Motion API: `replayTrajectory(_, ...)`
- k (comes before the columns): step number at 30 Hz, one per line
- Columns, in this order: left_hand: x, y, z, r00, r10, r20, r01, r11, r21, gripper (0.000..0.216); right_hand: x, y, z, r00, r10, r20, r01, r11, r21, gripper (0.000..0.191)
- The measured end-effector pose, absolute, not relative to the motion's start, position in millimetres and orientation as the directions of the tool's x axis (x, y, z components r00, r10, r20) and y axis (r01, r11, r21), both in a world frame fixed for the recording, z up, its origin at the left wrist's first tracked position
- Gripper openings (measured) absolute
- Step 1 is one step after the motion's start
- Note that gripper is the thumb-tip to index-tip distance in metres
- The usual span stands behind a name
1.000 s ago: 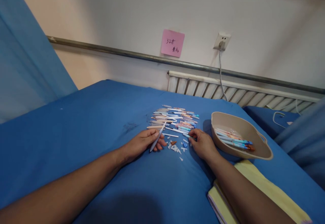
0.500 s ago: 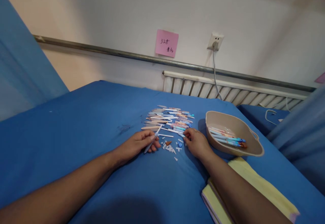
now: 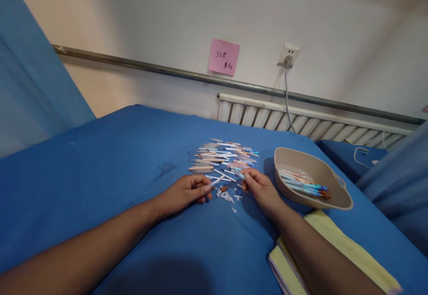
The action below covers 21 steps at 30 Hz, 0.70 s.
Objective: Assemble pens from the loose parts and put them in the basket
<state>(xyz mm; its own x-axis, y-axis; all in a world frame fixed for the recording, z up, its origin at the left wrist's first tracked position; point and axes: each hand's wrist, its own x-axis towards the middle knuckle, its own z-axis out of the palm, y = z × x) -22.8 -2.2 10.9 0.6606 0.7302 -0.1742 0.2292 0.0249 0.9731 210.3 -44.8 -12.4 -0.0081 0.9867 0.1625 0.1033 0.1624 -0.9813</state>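
My left hand (image 3: pixel 190 191) pinches a slim pen part (image 3: pixel 218 181) with a white tip pointing up and right. Across from it, my right hand (image 3: pixel 262 189) has thumb and fingers closed on a light blue pen barrel (image 3: pixel 240 174), its end directed at the left-hand part. Small white cone-shaped pieces (image 3: pixel 228 197) lie scattered between and below the hands, beside an orange-brown piece (image 3: pixel 224 189). Just beyond are rows of pen parts: plain barrels (image 3: pixel 201 168) at left, thin white refills (image 3: pixel 220 154) in the middle, patterned barrels (image 3: pixel 245 155) at right.
A beige basin (image 3: pixel 337 202) on the right holds several pens (image 3: pixel 304 186). A folded yellow towel (image 3: pixel 337 237) lies under my right forearm. Blue cloth (image 3: pixel 133 152) covers the bed-like surface. Behind it are a radiator (image 3: pixel 264 114), a metal rail (image 3: pixel 167 74) and a plugged-in socket (image 3: pixel 289 56).
My left hand has tipped its pen part from steep to flatter, towards the right. My right hand has raised the light blue barrel from beside the small pieces towards it. The view shifted slightly.
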Motion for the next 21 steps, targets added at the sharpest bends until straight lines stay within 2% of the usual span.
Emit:
replayTrajectory(10, -21.7, -5.2, 18.2, 0.652, 0.732, -0.198, 0.31, -0.018, 0.951, 0.028, 209.2, -48.2, -13.0, -0.068, 0.977, 0.2, 0.292, 0.212, -0.933, 0.031)
replayTrajectory(21, -23.1, -3.5, 14.0, 0.67, 0.72, -0.18, 0.337, -0.079, 0.938, 0.03, 206.9, -53.0, -10.7, -0.099, 0.921, 0.376, 0.487, 0.375, -0.789, 0.025)
